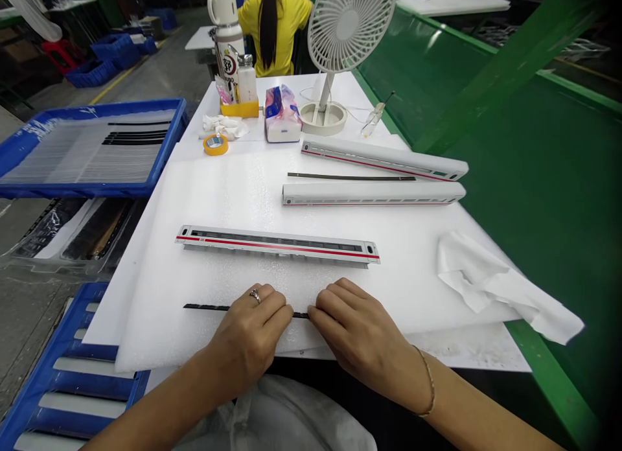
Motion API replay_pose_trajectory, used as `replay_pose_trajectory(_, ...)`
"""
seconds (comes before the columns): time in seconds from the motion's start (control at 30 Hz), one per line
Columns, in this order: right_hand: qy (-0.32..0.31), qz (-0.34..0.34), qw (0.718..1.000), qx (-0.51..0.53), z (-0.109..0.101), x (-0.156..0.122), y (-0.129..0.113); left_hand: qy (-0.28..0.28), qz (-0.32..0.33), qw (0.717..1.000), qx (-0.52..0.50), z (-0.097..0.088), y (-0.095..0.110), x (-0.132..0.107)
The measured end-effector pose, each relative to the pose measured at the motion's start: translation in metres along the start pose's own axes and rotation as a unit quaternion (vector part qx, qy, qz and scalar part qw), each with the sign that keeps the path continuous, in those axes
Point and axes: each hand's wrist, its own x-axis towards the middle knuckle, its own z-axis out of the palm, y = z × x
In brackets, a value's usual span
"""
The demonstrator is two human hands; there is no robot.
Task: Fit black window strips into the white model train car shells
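A thin black strip (207,306) runs left to right near the front of the white foam sheet. My left hand (253,328) is closed on its middle part, and my right hand (357,337) grips it farther right, with fingers curled; the strip's right end is hidden. Just beyond my hands lies a white model train car shell (279,243) with a red stripe and a row of dark windows, its side turned up. Two more white shells, a nearer one (374,194) and a farther one (383,158), rest behind it, with a dark strip (350,176) between them.
A crumpled white cloth (481,276) lies at right. Toward the back stand a fan (335,62), a tissue pack (282,117), a tape roll (216,144) and a bottle (228,56). A blue tray (165,146) of strips is at left. A person in yellow (291,23) sits beyond.
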Motion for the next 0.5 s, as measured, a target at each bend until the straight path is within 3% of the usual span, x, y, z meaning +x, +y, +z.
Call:
replay_pose_trajectory(0.1, 0.000, -0.004, 1.000, -0.004, 0.001, 0.000, 0.000, -0.005, 0.015, 1.000, 0.005, 0.002, -0.002, 0.000)
replay_pose_trajectory(0.33, -0.003, 0.058, 0.998, 0.038, -0.017, -0.016, 0.010, -0.040, -0.072, 0.996, -0.036, -0.012, 0.000, 0.003)
replay_pose_trajectory(0.5, -0.009, 0.048, 0.997, 0.054, -0.018, -0.016, 0.009, -0.033, -0.062, 0.997, -0.028, -0.009, 0.005, 0.007)
